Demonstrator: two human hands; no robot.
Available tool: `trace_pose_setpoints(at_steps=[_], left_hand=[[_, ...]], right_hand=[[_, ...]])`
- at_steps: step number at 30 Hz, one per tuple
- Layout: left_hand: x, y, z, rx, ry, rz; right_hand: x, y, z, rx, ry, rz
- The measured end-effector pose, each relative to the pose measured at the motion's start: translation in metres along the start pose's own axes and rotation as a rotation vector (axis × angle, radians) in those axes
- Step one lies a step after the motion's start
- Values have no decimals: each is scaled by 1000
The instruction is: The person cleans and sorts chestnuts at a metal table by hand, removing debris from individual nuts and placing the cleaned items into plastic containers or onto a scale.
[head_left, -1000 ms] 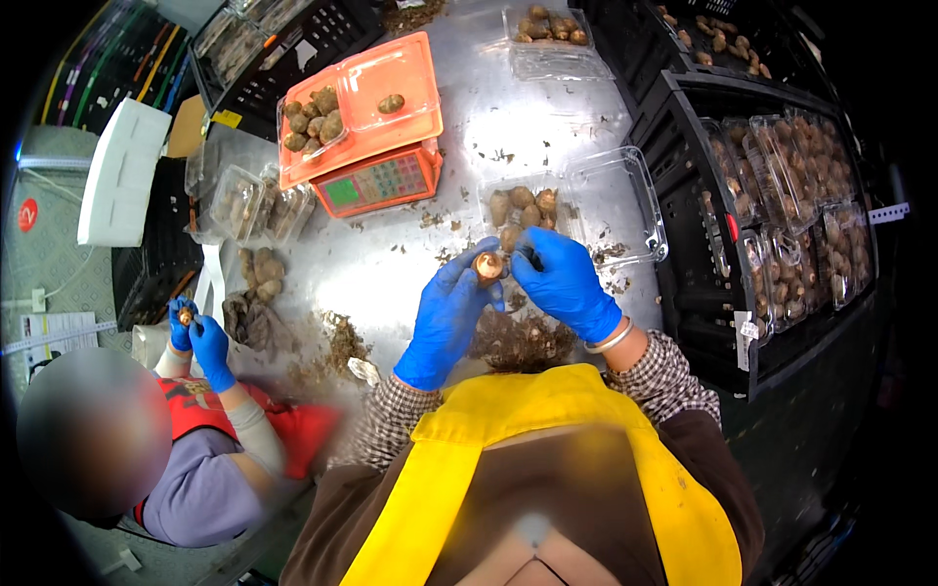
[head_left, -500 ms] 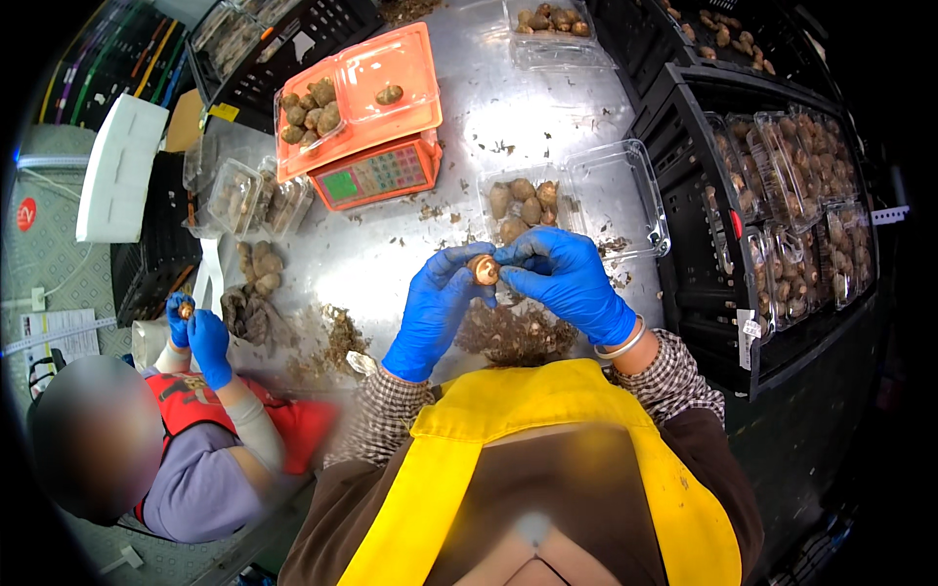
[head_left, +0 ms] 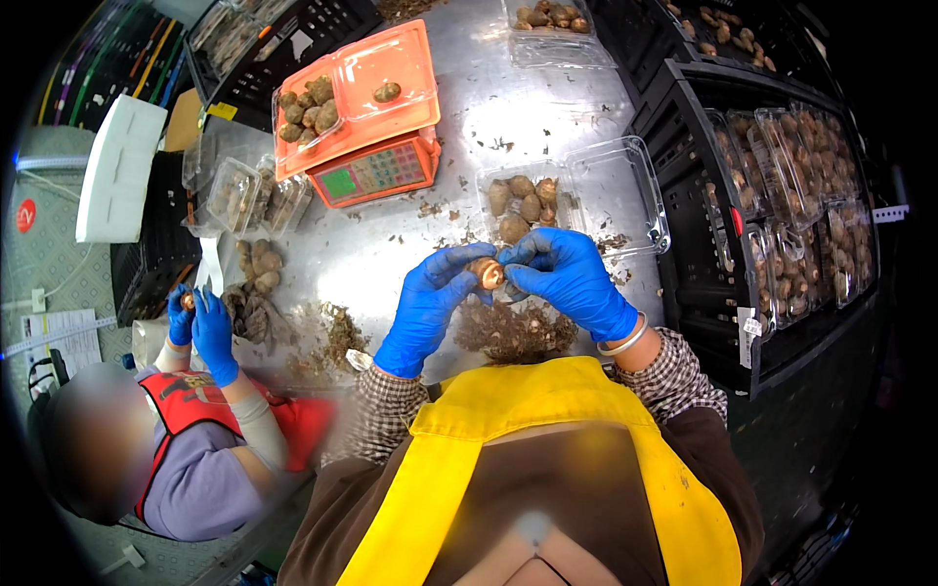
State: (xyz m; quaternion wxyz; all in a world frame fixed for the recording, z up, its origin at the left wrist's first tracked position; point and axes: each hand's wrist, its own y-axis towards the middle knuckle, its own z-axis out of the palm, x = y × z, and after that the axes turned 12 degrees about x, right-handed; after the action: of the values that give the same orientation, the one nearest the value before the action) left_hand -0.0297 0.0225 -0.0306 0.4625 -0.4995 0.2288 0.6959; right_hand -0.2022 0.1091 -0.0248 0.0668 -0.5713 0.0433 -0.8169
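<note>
My left hand (head_left: 425, 303), in a blue glove, grips a small brown taro (head_left: 486, 273) between thumb and fingers. The taro's pale, ringed side faces up. My right hand (head_left: 569, 278), gloved the same, is closed in a pinch against the taro's right side; whether a bit of skin is between the fingertips cannot be seen. Just beyond my hands lies an open clear plastic box (head_left: 564, 190) with several taros (head_left: 528, 203) in its left half and its lid folded out to the right. Under my hands is a heap of brown peelings (head_left: 518, 332).
An orange scale (head_left: 376, 166) bears another open box of taros (head_left: 308, 109). Black crates (head_left: 689, 127) with packed boxes (head_left: 791, 166) stand at the right. At the left a co-worker (head_left: 200, 459) in blue gloves handles a taro beside loose taros (head_left: 260, 264) and a dark cloth (head_left: 256, 317).
The taro has turned in my fingers and shows more of its pale side. My left hand has shifted slightly left and down. The co-worker's hands have moved a little.
</note>
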Motion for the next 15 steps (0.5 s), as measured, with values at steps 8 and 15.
trace_pose_setpoints(at_steps=[8, 15], left_hand=[[-10, 0, 2, 13, 104, -17], [-11, 0, 1, 19, 70, -51]], right_hand=[[2, 1, -1, 30, -30, 24], [2, 1, -2, 53, -25, 29]])
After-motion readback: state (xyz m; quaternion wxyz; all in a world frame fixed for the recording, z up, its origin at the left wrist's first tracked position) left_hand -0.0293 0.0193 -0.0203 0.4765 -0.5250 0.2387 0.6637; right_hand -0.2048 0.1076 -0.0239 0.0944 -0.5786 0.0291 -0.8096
